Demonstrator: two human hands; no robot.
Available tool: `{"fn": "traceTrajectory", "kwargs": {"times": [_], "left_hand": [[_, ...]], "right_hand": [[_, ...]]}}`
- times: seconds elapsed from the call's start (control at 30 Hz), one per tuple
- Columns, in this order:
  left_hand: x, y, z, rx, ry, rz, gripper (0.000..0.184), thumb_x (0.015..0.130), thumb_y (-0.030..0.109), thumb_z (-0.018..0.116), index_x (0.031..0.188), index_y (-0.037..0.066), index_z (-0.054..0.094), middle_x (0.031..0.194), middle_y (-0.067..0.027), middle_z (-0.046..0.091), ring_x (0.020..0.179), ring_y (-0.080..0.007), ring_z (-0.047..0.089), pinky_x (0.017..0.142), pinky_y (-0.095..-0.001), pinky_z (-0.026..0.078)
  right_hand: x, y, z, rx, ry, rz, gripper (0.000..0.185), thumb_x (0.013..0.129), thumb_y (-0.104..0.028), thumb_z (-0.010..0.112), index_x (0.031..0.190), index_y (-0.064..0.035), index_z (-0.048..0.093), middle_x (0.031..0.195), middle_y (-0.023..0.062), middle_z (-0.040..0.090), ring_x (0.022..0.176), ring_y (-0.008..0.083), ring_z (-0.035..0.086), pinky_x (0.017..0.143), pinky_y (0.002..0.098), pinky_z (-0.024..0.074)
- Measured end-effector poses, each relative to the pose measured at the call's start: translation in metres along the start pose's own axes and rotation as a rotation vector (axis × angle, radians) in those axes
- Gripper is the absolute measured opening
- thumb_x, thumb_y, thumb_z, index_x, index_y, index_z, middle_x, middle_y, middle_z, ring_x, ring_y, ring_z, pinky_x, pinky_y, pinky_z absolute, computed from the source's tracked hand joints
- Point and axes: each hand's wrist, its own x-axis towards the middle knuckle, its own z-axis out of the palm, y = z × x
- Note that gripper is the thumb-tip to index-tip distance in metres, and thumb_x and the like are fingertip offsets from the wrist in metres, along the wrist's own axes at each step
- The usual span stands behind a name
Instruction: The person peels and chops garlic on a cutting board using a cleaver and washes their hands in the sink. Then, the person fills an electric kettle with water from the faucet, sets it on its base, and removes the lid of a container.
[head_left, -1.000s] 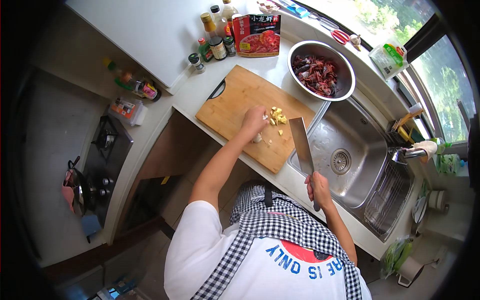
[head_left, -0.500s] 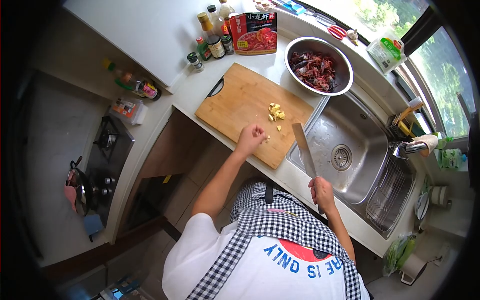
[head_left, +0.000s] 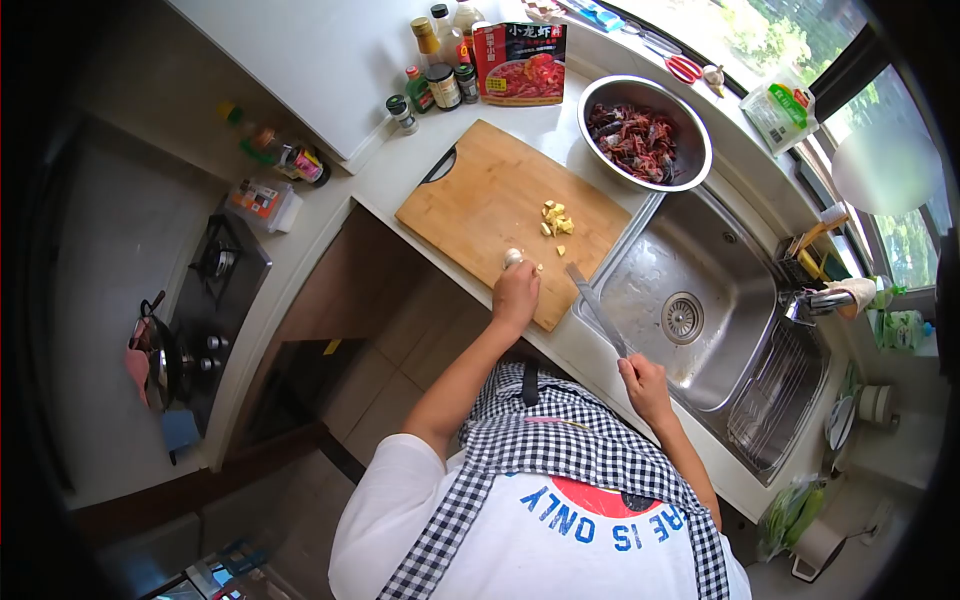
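My left hand (head_left: 516, 295) is closed at the near edge of the wooden cutting board (head_left: 480, 190), with whitish garlic (head_left: 513, 257) at its fingertips. Small pale bits lie beside those fingers. Farther up the board sits a little pile of chopped yellowish ginger pieces (head_left: 555, 220), with one piece apart from it. In my right hand (head_left: 646, 388), a kitchen knife (head_left: 600, 318) is gripped by its handle. Its blade is seen nearly edge-on and slants over the board's right corner, with the tip near the loose bits.
A steel bowl of crayfish (head_left: 640, 140) stands behind the sink (head_left: 640, 270), which lies right of the board. Seasoning bottles (head_left: 440, 85) and a red food packet (head_left: 520, 65) stand at the back. A gas stove (head_left: 215, 330) is far left.
My left hand has shifted slightly right and nearer me, and garlic now shows at its fingertips. The knife blade has turned edge-on and its tip has moved left and lower.
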Motion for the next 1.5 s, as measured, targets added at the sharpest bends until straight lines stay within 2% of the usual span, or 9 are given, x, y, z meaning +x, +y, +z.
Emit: {"fn": "traceTrajectory", "kwargs": {"times": [0.27,0.47,0.6,0.7,0.9,1.17,1.27,1.33,1.5], "left_hand": [[0.003,-0.004,0.006,0.038,0.037,-0.039,0.012,0.078,0.006,0.066,0.089,0.002,0.061,0.086,-0.0178,0.063,0.081,-0.0372,0.061,0.07,-0.0422,0.049],[0.005,-0.015,-0.007,-0.24,0.001,0.012,0.02,0.081,0.006,0.067,0.1,0.0,0.064,0.073,-0.0078,0.062,0.065,-0.0172,0.059,0.056,-0.0305,0.047],[0.026,0.028,-0.033,-1.252,-0.56,-0.533,0.012,0.091,0.008,0.058,0.099,0.0,0.062,0.074,-0.0028,0.057,0.06,-0.0081,0.048,0.049,-0.0194,0.036],[0.037,0.058,-0.013,-1.57,-0.925,-0.686,0.016,0.095,0.015,0.054,0.098,0.0,0.059,0.08,-0.0056,0.057,0.064,-0.0098,0.05,0.051,-0.0203,0.038],[0.019,0.118,0.066,-1.382,-1.363,-0.706,0.022,0.098,0.021,0.047,0.092,0.002,0.057,0.09,-0.0129,0.061,0.078,-0.018,0.06,0.069,-0.0286,0.053],[-0.07,0.197,0.112,-1.097,-1.801,-0.685,0.028,0.098,0.026,0.045,0.091,0.003,0.058,0.097,-0.0149,0.063,0.088,-0.0239,0.064,0.077,-0.0322,0.054],[-0.148,0.223,0.137,-0.886,-1.852,-0.647,0.018,0.096,0.018,0.05,0.098,0.003,0.06,0.094,-0.0099,0.065,0.084,-0.0183,0.063,0.074,-0.0299,0.053],[-0.202,0.222,0.16,-0.749,-1.864,-0.669,0.013,0.094,0.013,0.054,0.102,0.005,0.061,0.086,-0.004,0.064,0.071,-0.0116,0.057,0.066,-0.0256,0.048],[-0.15,0.096,0.202,-0.529,-1.971,-0.865,0.015,0.094,0.02,0.055,0.1,0.007,0.061,0.076,0.0033,0.057,0.064,-0.0079,0.049,0.057,-0.0223,0.04]], "right_hand": [[-0.004,0.003,-0.002,-0.196,0.07,-0.04,0.034,0.086,-0.033,0.065,0.074,-0.0033,0.055,0.061,0.0152,0.056,0.057,0.0347,0.057,0.052,0.0416,0.0424],[-0.027,0.013,-0.002,-0.188,0.13,0.049,0.034,0.084,-0.034,0.067,0.074,-0.0032,0.055,0.062,0.0152,0.057,0.058,0.0347,0.058,0.052,0.0415,0.0428],[-0.059,0.007,0.001,-0.033,0.247,0.191,0.027,0.084,-0.028,0.067,0.078,-0.0028,0.059,0.062,0.0146,0.057,0.056,0.0315,0.058,0.053,0.0377,0.0439],[-0.1,0.009,0.012,0.053,0.382,0.315,0.022,0.083,-0.021,0.068,0.079,-0.0018,0.059,0.061,0.013,0.056,0.053,0.0267,0.056,0.052,0.0342,0.0434],[-0.201,-0.007,0.05,0.067,0.708,0.503,0.018,0.082,-0.015,0.068,0.079,-0.0002,0.058,0.065,0.0117,0.058,0.053,0.0234,0.056,0.051,0.0323,0.0431],[-0.336,-0.021,0.095,0.275,0.785,0.874,0.018,0.085,-0.017,0.064,0.082,0.0003,0.06,0.064,0.0128,0.057,0.054,0.019,0.055,0.051,0.0311,0.0418],[-0.394,0.001,0.104,0.266,0.828,0.896,0.02,0.086,-0.017,0.064,0.082,0.0013,0.059,0.063,0.0141,0.056,0.054,0.0208,0.054,0.051,0.0322,0.0416],[-0.434,0.013,0.122,0.292,0.819,0.967,0.021,0.086,-0.018,0.064,0.081,0.0016,0.058,0.063,0.0153,0.056,0.055,0.0237,0.055,0.052,0.0337,0.0419],[-0.349,-0.071,0.185,0.241,0.686,1.183,0.025,0.085,-0.021,0.067,0.079,0.001,0.057,0.065,0.0181,0.058,0.057,0.032,0.058,0.053,0.0381,0.0434]]}}
